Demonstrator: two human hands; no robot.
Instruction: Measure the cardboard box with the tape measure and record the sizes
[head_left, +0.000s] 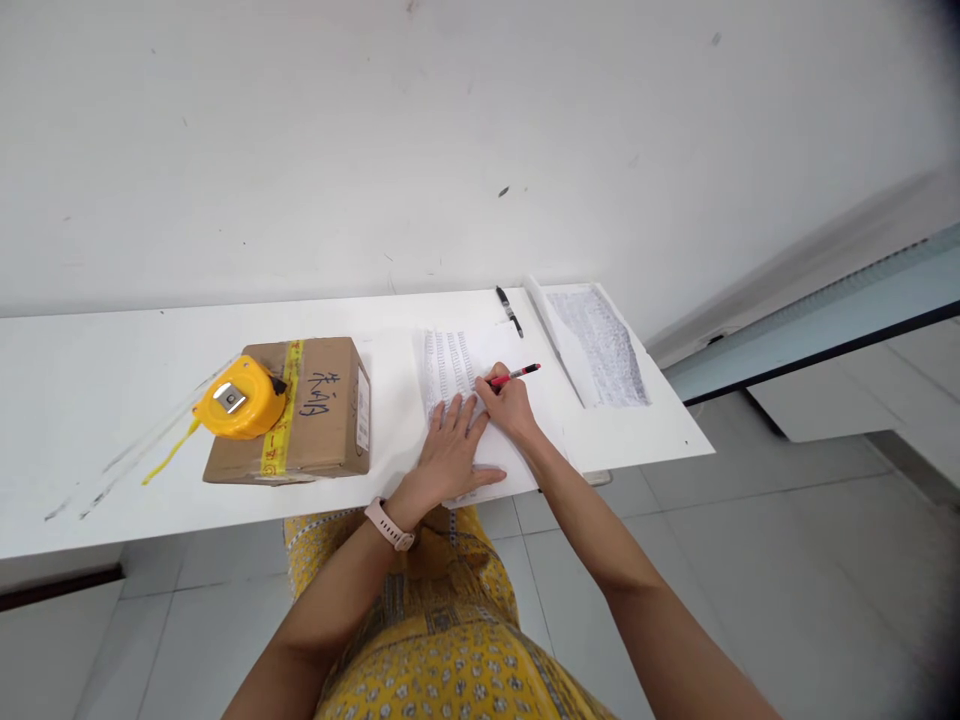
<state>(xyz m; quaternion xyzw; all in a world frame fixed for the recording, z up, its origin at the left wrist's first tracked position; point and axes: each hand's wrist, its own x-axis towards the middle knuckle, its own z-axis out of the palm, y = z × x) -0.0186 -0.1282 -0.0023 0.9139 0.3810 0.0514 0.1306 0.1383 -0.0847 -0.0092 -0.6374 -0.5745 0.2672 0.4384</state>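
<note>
A sheet of paper (517, 460) with columns of writing on its left part lies on the white table in front of me. My left hand (454, 450) rests flat on its lower left, fingers spread, a pink watch on the wrist. Pinched in my right hand (506, 402) is a red pen (517, 376) with a black end, slanting up to the right. The pen's tip is hidden by my fingers, close to the written columns. A black pen (509, 311) lies just beyond the sheet.
To the left, a taped cardboard box (334, 400) carries a yellow tape measure (244, 400) with its strap hanging down. Another written sheet (600, 350), partly folded up, lies at the right end of the narrow white table (397, 440). Behind stands a white wall (375, 150).
</note>
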